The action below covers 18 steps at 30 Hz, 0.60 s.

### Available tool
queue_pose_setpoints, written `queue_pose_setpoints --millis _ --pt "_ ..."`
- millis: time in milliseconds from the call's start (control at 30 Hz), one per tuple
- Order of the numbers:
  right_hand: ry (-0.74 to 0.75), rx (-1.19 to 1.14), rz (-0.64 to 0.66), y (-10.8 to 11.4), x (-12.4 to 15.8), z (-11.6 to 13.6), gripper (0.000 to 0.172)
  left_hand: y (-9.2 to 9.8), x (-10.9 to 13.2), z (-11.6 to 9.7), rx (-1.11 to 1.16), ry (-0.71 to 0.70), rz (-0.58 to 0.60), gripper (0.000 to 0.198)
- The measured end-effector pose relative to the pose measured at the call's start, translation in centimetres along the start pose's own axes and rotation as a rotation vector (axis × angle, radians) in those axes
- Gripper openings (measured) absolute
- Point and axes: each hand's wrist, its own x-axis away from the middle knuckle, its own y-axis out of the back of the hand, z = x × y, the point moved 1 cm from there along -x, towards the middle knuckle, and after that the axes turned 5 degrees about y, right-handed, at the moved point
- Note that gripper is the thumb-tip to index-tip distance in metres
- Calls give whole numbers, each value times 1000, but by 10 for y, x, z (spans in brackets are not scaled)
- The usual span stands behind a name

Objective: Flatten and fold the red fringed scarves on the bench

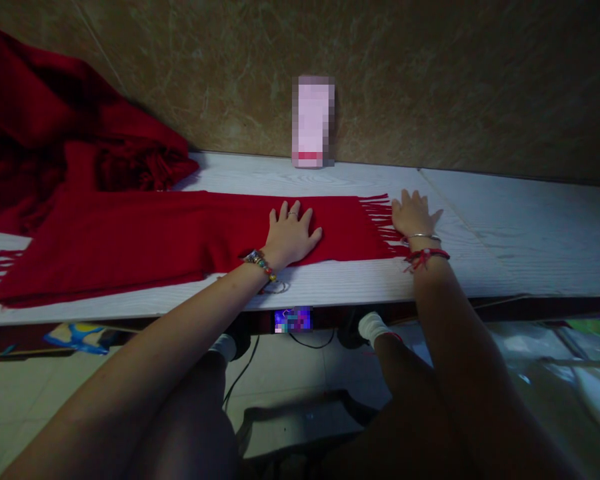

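Note:
A red scarf (130,230) lies flat and folded lengthwise along a white wood-grain table (530,240). Its fringe (380,223) points right, and more fringe shows at the far left end. My left hand (291,235) rests palm down on the scarf, fingers spread, a ring on one of them. Just beyond the right fringe, my right hand (414,212) lies on the table with fingers apart, its edge beside the fringe tips. Both wrists wear bracelets. Neither hand is closed round anything.
A heap of red fringed cloth (45,113) fills the table's back left. A blurred pink object (313,120) leans on the brown marbled wall (430,80). Below the table edge are a small lit screen (293,320), a dark cable, my legs and plastic bags on the right.

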Motion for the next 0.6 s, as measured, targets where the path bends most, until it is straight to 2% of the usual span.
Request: queue_pose_setpoints --millis 100,200,300,367,533,600 --pt "155 9 -36 0 4 21 52 -1 0 0 7 -4 -8 62" --pt "373 -15 94 -7 11 35 53 0 1 0 13 -8 -8 62" --pt "542 -12 212 -16 17 27 56 1 1 0 18 -8 -3 62" --pt "522 5 222 -18 18 7 57 1 1 0 20 -10 1 61" --pt "189 21 166 -9 14 -65 55 2 2 -1 19 -12 -4 62" --pt "119 9 101 -1 13 -84 56 2 2 -1 16 -8 -3 62"
